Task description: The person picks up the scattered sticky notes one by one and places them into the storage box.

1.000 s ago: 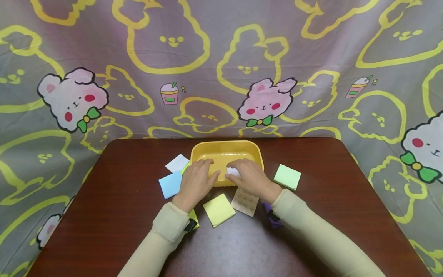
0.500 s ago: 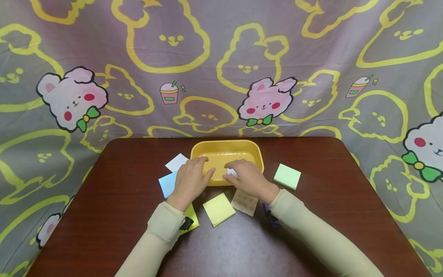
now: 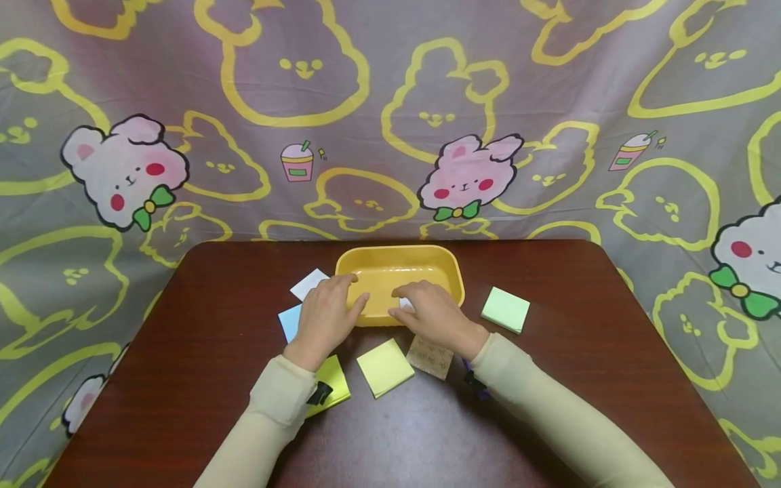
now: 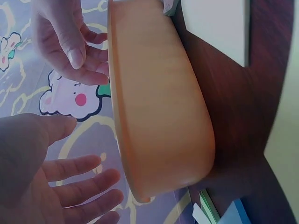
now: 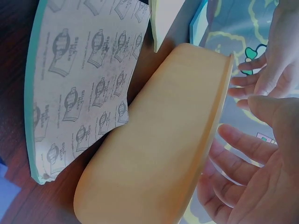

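Note:
My left hand [image 3: 326,315], fingers apart, hovers over the left front of the yellow plastic tray [image 3: 399,254] and holds nothing. At the tray's right front is my right hand [image 3: 442,315], with its thumb and fingers apart. A small white patch, seemingly paper [image 3: 405,305], shows in the gap between them, mostly hidden by the hand. In the right wrist view nothing sits between the fingers of the right hand [image 5: 252,172]. The left wrist view likewise has the left hand [image 4: 65,182] bare beside the tray's rim.
Square note pads lie round the tray: white [image 3: 308,283] and blue [image 3: 289,322] at left, yellow-green [image 3: 334,379], pale yellow [image 3: 386,368] and a brown printed one [image 3: 430,357] in front, light green [image 3: 506,310] at right. Something purple [image 3: 482,392] is partly under the right wrist.
My left hand has moved left and slightly back from the tray's middle. My right hand has shifted slightly left, covering more of the white patch, which stays in place.

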Available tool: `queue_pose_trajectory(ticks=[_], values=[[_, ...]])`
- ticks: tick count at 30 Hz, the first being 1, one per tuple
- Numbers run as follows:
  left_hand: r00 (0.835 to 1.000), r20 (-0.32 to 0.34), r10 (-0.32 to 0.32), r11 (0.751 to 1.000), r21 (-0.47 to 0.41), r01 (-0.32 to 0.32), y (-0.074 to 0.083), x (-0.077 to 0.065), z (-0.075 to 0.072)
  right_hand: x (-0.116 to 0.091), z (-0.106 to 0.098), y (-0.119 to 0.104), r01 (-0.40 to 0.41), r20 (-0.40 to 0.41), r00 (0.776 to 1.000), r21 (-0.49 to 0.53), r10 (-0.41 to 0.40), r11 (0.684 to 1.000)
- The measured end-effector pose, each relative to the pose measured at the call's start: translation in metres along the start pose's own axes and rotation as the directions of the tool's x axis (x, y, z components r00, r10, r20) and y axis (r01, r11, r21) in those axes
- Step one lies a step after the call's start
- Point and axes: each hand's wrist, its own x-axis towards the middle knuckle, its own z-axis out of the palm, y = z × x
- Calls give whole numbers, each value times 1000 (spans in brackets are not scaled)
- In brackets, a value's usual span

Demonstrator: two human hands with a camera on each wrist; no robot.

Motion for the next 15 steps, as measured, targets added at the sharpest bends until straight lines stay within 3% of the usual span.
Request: queue_pose_trajectory(ticks=[10, 15], values=[[1000, -5, -22, 1000, 1, 22, -10, -1, -1, 3, 0, -6, 12, 12, 1000, -10, -12, 1000], [998, -55, -32, 999, -15, 31, -19, 0, -6, 3, 3, -9, 10, 17, 1000, -26, -9, 1000]])
